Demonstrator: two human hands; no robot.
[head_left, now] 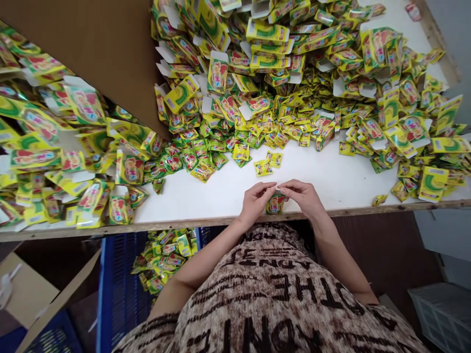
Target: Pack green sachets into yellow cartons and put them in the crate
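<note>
At the table's front edge my left hand (pixel 256 200) and my right hand (pixel 303 195) pinch the top of a small green-and-yellow candy box (pixel 275 203) from both sides. The box is upright, its printed front facing me, and my fingertips cover its top edge. Just beyond my hands, two yellow candy packets (pixel 263 167) lie on the white tabletop (pixel 312 169). Behind these spreads a heap of small green and yellow packets (pixel 211 147).
A large pile of candy boxes (pixel 268 46) fills the back, with more boxes (pixel 84 108) at left. A brown cardboard panel (pixel 99 54) stands between them. Below the table sit a blue crate (pixel 123 284) holding boxes and packets, and an open carton (pixel 29 289).
</note>
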